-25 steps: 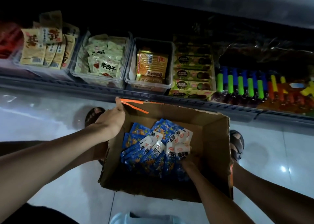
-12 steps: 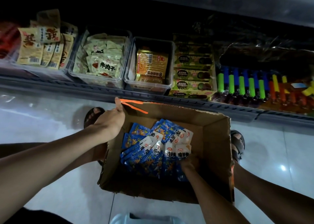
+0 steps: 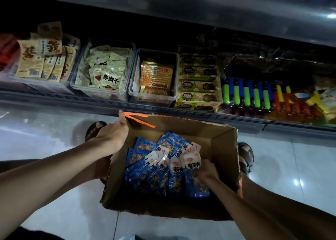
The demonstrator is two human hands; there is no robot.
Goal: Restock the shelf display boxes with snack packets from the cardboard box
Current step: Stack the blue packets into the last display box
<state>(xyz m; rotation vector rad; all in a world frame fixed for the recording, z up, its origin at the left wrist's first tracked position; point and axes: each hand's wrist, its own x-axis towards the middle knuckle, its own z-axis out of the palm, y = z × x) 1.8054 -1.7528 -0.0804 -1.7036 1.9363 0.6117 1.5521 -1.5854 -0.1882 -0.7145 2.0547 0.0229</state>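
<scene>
Sitting by the shelf [image 3: 76, 101], the box [image 3: 224, 148] is held at its rim by the left hand [image 3: 112, 136], fingers curled on it. Blue packets [image 3: 160, 174] inside are grasped by the right hand [image 3: 207, 170]. None are seen in the bins [image 3: 152, 99] yet; most is left.

1. This is a small shop, most likely a grocery or snack store.
2. A low shelf [image 3: 163, 110] carries clear display boxes [image 3: 152, 98] crammed with identical snack packets [image 3: 107, 79], beside a carton of green bars [image 3: 198, 94].
3. Rows of coloured tubes [image 3: 256, 98] fill the shelf's right end.
4. A cardboard box [image 3: 223, 148] of blue packets [image 3: 160, 181] sits just before the shelf's front edge, over a glossy tiled floor [image 3: 291, 167].
</scene>
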